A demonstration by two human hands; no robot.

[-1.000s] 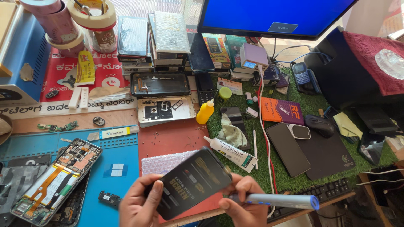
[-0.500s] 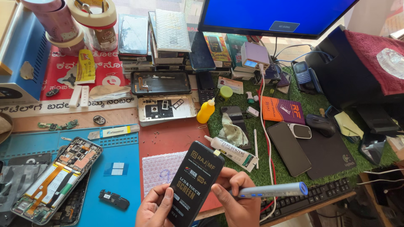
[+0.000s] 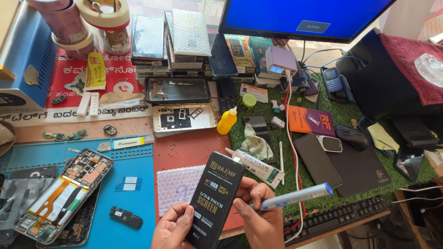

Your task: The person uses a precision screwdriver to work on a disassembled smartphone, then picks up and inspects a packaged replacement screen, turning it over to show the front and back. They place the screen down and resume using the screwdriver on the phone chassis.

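A: What are the hands doing?
B: The left hand (image 3: pixel 173 226) and right hand (image 3: pixel 258 216) grip a long black box (image 3: pixel 216 198) between them, its top tilted toward one o'clock. The right hand also pinches a silver pen-shaped tool (image 3: pixel 295 199) with a blue tip, pointing toward three o'clock
A: And around them?
B: At ten o'clock from the box, an opened phone (image 3: pixel 62 193) lies on the blue mat (image 3: pixel 134 161). A white glue tube (image 3: pixel 256 167) rests just beyond the box at one o'clock, a yellow squeeze bottle (image 3: pixel 227 121) farther at twelve. A black keyboard (image 3: pixel 341 216) sits at three o'clock, a blue monitor (image 3: pixel 300 18) high at one o'clock
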